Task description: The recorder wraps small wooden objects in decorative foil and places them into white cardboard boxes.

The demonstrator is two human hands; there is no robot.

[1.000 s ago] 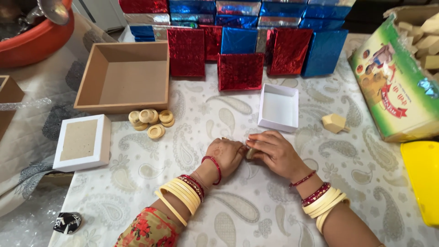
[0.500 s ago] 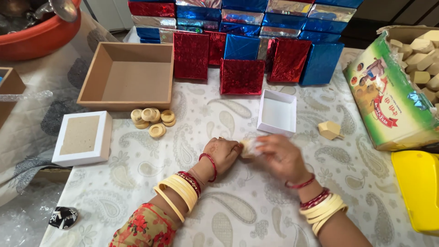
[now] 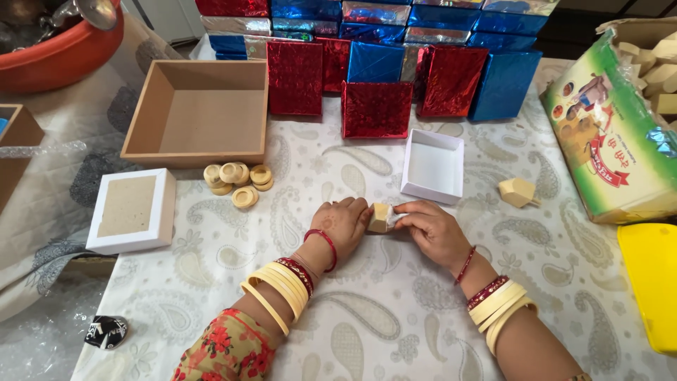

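Observation:
My left hand [image 3: 343, 227] and my right hand [image 3: 430, 229] meet in the middle of the table, both gripping a small pale wooden piece [image 3: 380, 217] between their fingertips. A bit of white material shows at the piece's right side, under my right fingers. Just beyond my hands lies a small open white box [image 3: 432, 167], empty inside. Another pale wooden piece [image 3: 518, 192] lies on the cloth to the right of that box.
Several pale wooden rings [image 3: 238, 182] sit left of centre. A white lid [image 3: 132, 209] and a brown open box [image 3: 199, 113] lie at left. Red and blue foil boxes [image 3: 377, 109] line the back. A green carton [image 3: 612, 144] and yellow tray [image 3: 652, 282] are at right.
My hands have lifted the wooden piece slightly and shifted it; it now shows clearly between the fingertips. The camera view moved a little.

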